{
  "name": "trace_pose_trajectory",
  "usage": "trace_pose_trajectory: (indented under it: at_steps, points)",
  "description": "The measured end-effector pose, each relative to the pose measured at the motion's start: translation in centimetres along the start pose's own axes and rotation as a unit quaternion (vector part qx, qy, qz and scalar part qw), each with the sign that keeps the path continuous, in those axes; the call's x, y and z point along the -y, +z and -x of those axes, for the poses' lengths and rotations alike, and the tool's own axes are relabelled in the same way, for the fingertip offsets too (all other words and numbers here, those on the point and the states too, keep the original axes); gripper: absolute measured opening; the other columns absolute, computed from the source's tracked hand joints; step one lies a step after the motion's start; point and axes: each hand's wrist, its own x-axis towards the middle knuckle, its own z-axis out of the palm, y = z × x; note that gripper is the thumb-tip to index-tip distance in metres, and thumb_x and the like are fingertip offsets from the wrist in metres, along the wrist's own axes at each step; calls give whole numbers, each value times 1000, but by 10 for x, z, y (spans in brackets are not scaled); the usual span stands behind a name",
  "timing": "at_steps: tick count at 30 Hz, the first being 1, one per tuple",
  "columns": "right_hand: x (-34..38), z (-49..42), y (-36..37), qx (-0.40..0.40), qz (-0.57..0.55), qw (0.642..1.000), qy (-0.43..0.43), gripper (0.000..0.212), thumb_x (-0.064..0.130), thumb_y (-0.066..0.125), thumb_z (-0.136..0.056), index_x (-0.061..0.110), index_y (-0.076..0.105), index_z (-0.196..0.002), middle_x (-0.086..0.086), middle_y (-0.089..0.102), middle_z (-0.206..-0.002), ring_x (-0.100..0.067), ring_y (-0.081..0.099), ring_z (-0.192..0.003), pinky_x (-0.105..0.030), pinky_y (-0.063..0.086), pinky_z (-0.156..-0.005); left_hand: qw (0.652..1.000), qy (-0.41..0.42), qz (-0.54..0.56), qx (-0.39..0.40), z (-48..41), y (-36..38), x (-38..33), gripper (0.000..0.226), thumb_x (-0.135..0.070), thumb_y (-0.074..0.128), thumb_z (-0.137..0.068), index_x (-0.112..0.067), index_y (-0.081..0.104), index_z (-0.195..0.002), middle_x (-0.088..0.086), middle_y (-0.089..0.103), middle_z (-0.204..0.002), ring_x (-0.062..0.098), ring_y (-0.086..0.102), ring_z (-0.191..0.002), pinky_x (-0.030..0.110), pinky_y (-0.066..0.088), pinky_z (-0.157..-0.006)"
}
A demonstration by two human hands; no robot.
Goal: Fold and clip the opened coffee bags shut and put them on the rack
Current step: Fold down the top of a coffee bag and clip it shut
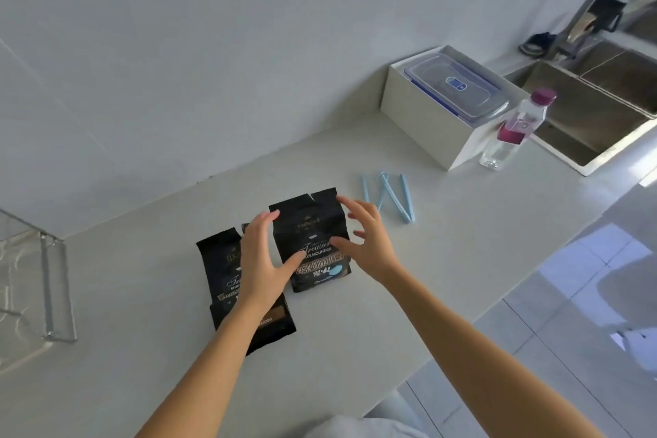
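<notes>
Hands spread, your left hand (pixel 261 260) and right hand (pixel 366 236) flanked the upright coffee bag (pixel 313 228) on the bench (pixel 355 348), gripping nothing, second bag (pixel 222 261) lay beside, blue clips (pixel 391 195) near, rack (pixel 53 281) far left.

Two matt black foil-look coffee bags (pixel 313 242) with gold and white print lie on a smooth, pale stone-look tabletop (pixel 355 338), one between the spread fingers (pixel 265 220) of both bare hands. Just beyond the right fingers rest pale blue plastic sealing clips (pixel 391 195), smooth and slightly shiny. Farther past them stand a clear plastic bottle with magenta cap (pixel 515 128), a translucent plastic lidded box (pixel 458 89) and a brushed metal sink (pixel 586 107).
</notes>
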Motion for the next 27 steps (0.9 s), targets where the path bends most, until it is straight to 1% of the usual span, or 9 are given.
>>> trace_pose_trajectory:
  at_steps: [4, 6, 10, 13, 16, 18, 22, 25, 27]
  points:
    - [-6, 5, -10, 35, 38, 999, 11, 28, 18, 75, -78, 19, 67, -104, -4, 42, -134, -16, 43, -121, -28, 40, -93, 999, -22, 11, 41, 3, 7, 2, 22, -22, 77, -72, -18, 62, -89, 1, 47, -131, 8, 32, -123, 34, 31, -103]
    - [-13, 4, -8, 53, 8, 995, 78, 27, 19, 75, -79, 7, 69, -102, -6, 44, -134, -19, 45, -123, -37, 42, -98, 988, -114, 82, 60, 12, 13, 7, 25, -25, 74, -75, -13, 63, -94, -3, 48, -127, 9, 38, -121, 31, 39, -99]
    - [-21, -1, -2, 92, -41, 987, 125, 25, 16, 71, -82, 4, 69, -102, -7, 49, -134, -19, 48, -122, -47, 44, -102, 940, -243, 239, 21, 28, 28, 4, 28, -21, 73, -78, -33, 58, -98, 0, 52, -127, 21, 49, -120, 45, 41, -105]
    - [-24, -9, -6, 99, -21, 992, 74, 14, 15, 72, -80, 8, 70, -92, 0, 58, -124, -14, 54, -115, -32, 43, -100, 921, -272, 277, -4, 30, 38, -3, 43, -19, 72, -79, -28, 55, -117, 4, 55, -126, 18, 52, -117, 42, 43, -104]
    - [-18, -16, -7, 50, 23, 998, 0, 5, 13, 71, -78, 15, 68, -82, 10, 67, -90, -5, 62, -88, -11, 45, -79, 918, -267, 287, -67, 21, 49, -14, 40, -15, 68, -81, -22, 56, -119, 5, 63, -114, 17, 61, -104, 33, 52, -88]
    - [-19, -20, -6, 46, 34, 998, -19, 11, 14, 68, -81, 19, 60, -73, 12, 64, -71, -7, 61, -71, -19, 48, -66, 913, -273, 285, -109, 19, 58, -20, 26, -15, 67, -82, -19, 62, -107, 7, 69, -101, 18, 66, -94, 27, 54, -75]
    - [-24, -39, -8, 69, 56, 995, -35, 12, 21, 64, -84, 23, 58, -74, 8, 65, -70, -12, 64, -72, -31, 51, -65, 896, -312, 278, -154, 13, 71, -23, 5, -25, 66, -83, -23, 63, -86, 3, 71, -84, 14, 70, -79, 16, 53, -55]
    - [-25, -49, 4, 66, 61, 995, -46, 11, 27, 59, -87, 25, 53, -78, 4, 66, -72, -18, 62, -73, -36, 51, -65, 898, -312, 249, -182, 5, 72, -21, 8, -28, 63, -85, -21, 62, -86, 0, 71, -81, 9, 69, -74, 14, 52, -54]
    - [-25, -54, 16, 57, 60, 996, -43, 14, 26, 54, -90, 25, 50, -78, -2, 64, -72, -26, 58, -72, -40, 49, -65, 898, -307, 222, -223, 1, 78, -22, 13, -27, 61, -86, -14, 62, -88, 4, 70, -82, 14, 68, -78, 19, 54, -61]
